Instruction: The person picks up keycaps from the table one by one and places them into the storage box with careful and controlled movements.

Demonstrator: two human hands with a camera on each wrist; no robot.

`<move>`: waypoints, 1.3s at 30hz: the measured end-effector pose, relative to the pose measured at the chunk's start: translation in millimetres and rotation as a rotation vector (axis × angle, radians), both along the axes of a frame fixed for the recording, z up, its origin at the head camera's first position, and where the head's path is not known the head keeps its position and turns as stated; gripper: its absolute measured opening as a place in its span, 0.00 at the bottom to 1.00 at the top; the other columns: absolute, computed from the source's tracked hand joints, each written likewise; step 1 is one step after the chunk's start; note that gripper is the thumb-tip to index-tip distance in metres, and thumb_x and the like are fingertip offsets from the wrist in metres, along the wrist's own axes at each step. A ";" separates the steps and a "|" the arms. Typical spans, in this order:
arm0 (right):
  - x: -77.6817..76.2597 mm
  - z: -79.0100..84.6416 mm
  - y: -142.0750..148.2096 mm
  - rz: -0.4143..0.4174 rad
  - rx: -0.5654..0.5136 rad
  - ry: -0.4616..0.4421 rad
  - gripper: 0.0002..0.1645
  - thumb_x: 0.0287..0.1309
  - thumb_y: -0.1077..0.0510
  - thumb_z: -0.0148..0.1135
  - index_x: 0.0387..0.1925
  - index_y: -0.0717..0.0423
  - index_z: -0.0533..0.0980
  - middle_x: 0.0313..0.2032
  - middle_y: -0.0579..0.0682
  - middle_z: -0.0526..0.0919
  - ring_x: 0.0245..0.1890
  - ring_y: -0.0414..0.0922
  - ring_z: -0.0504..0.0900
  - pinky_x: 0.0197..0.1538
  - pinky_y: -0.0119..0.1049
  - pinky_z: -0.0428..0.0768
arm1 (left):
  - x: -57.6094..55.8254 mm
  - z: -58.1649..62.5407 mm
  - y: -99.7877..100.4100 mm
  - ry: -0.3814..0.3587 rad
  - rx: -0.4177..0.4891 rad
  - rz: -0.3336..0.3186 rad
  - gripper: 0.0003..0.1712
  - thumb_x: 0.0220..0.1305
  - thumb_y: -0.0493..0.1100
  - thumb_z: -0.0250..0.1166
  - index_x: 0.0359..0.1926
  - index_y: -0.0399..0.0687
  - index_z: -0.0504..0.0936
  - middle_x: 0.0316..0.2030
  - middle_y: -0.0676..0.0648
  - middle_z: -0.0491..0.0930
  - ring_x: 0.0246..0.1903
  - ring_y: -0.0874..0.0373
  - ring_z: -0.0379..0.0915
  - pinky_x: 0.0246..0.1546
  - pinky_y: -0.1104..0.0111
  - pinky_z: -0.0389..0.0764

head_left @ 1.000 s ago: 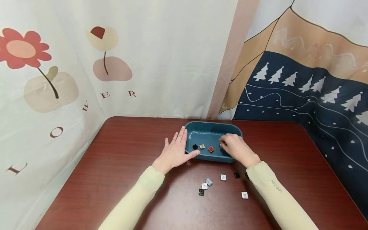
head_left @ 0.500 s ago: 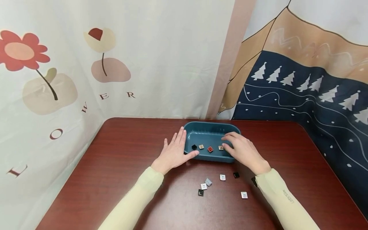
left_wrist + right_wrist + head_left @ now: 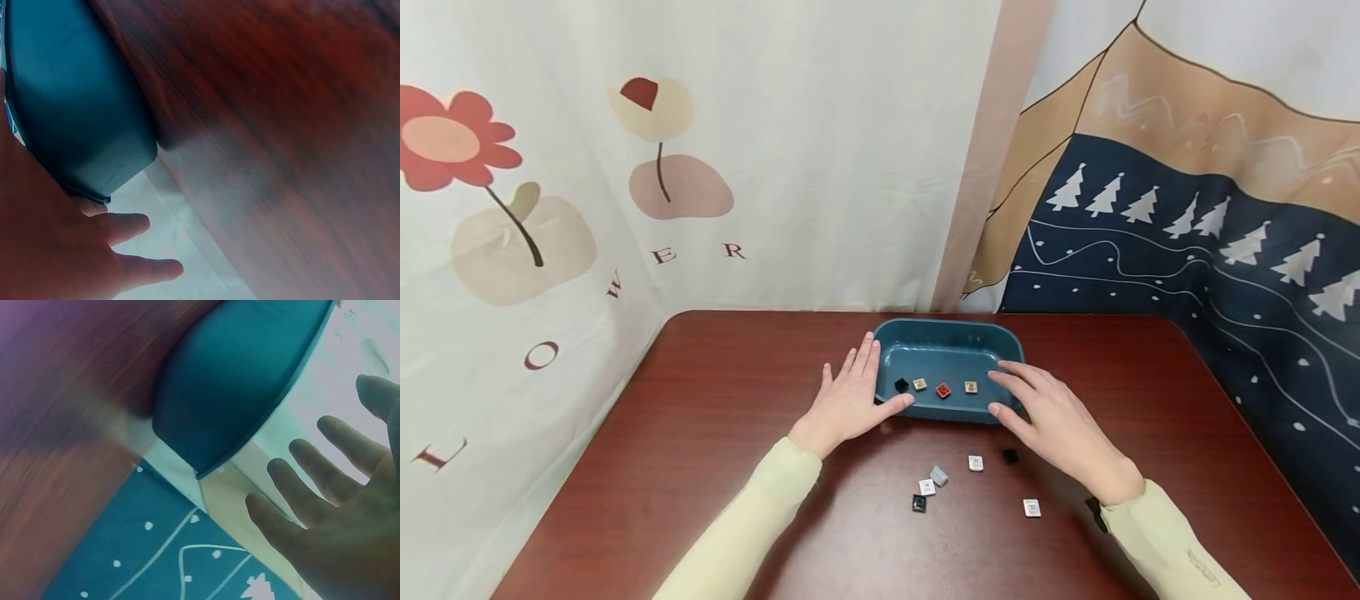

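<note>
A blue-green rectangular tray [image 3: 940, 358] stands near the table's far edge. Along its near side lie small square pieces that look like keycaps: a black one [image 3: 902, 385], a cream one [image 3: 920, 384], a red one [image 3: 943, 390] and a beige one [image 3: 971, 387]. My left hand [image 3: 846, 408] rests spread on the tray's left end, thumb over the front rim; the left wrist view shows its fingers [image 3: 125, 228] by the outer wall. Over the right end hovers my right hand [image 3: 1063, 425], fingers apart and holding nothing; the right wrist view shows those fingers [image 3: 300, 487] loosely spread.
On the reddish-brown table [image 3: 737, 375], in front of the tray, lie white pieces [image 3: 975, 463], a grey one [image 3: 939, 476] and black ones [image 3: 919, 503]. Another white piece [image 3: 1032, 508] sits farther right. A printed curtain [image 3: 820, 167] hangs behind the table.
My right hand has let go of the beige piece inside the tray and drawn back to the right, its fingers opening. The left hand stays on the tray's left end.
</note>
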State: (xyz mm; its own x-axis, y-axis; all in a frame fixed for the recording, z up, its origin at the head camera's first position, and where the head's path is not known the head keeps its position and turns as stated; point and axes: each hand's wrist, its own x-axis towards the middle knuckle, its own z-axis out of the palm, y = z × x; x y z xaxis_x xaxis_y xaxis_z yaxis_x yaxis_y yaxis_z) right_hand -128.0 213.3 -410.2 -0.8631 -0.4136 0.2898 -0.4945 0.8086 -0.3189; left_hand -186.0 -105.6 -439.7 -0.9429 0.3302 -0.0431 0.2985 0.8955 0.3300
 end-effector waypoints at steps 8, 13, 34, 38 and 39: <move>21.4 1.6 4.1 0.070 0.053 0.035 0.35 0.68 0.42 0.67 0.70 0.55 0.75 0.73 0.57 0.70 0.72 0.61 0.68 0.67 0.64 0.69 | 0.0 -0.9 0.0 0.010 0.018 0.005 0.65 0.64 0.82 0.51 0.84 0.44 0.41 0.83 0.46 0.36 0.80 0.39 0.43 0.71 0.31 0.45; 33.2 0.6 8.4 0.093 0.075 0.017 0.37 0.68 0.39 0.66 0.71 0.51 0.74 0.75 0.54 0.68 0.74 0.62 0.66 0.67 0.65 0.68 | 0.3 -0.7 -0.4 0.012 0.007 0.004 0.66 0.63 0.83 0.49 0.84 0.44 0.41 0.83 0.46 0.36 0.80 0.39 0.44 0.71 0.31 0.46; 61.9 -12.9 19.9 0.260 0.178 -0.061 0.36 0.62 0.37 0.71 0.68 0.42 0.77 0.68 0.47 0.76 0.62 0.48 0.78 0.57 0.56 0.81 | 0.7 -0.9 -0.3 0.007 0.019 0.000 0.67 0.63 0.84 0.49 0.84 0.44 0.40 0.83 0.47 0.35 0.79 0.39 0.45 0.71 0.31 0.46; 64.6 -13.6 21.0 0.264 0.215 -0.146 0.32 0.63 0.39 0.71 0.66 0.41 0.79 0.65 0.45 0.78 0.60 0.47 0.79 0.57 0.57 0.80 | 0.3 -1.1 -0.8 0.004 0.018 0.000 0.66 0.63 0.83 0.49 0.84 0.44 0.39 0.83 0.47 0.35 0.79 0.39 0.45 0.71 0.32 0.46; 65.2 -14.1 21.2 0.264 0.223 -0.167 0.32 0.63 0.39 0.71 0.66 0.40 0.79 0.64 0.45 0.78 0.59 0.47 0.79 0.58 0.56 0.80 | 0.4 -1.1 -0.9 0.002 0.016 0.001 0.66 0.63 0.83 0.49 0.84 0.44 0.39 0.83 0.47 0.35 0.79 0.39 0.44 0.72 0.32 0.46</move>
